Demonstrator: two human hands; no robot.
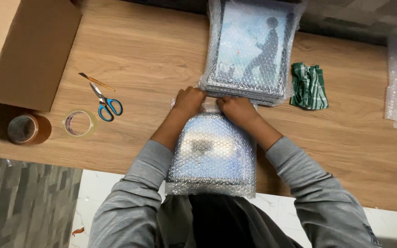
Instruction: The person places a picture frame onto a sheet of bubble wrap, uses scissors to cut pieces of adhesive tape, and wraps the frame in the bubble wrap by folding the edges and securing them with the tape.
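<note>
Both grey-sleeved forearms reached forward over the flat rectangular parcel wrapped in clear bubble wrap (212,154), which lay at the near edge of the wooden bench (161,59). The left hand (188,101) and right hand (238,109) had their grip closed, fingers curled down on the parcel's far end. Just beyond stood a stack of bubble-wrapped picture frames (252,50); blue-handled scissors (106,103) lay left.
</note>
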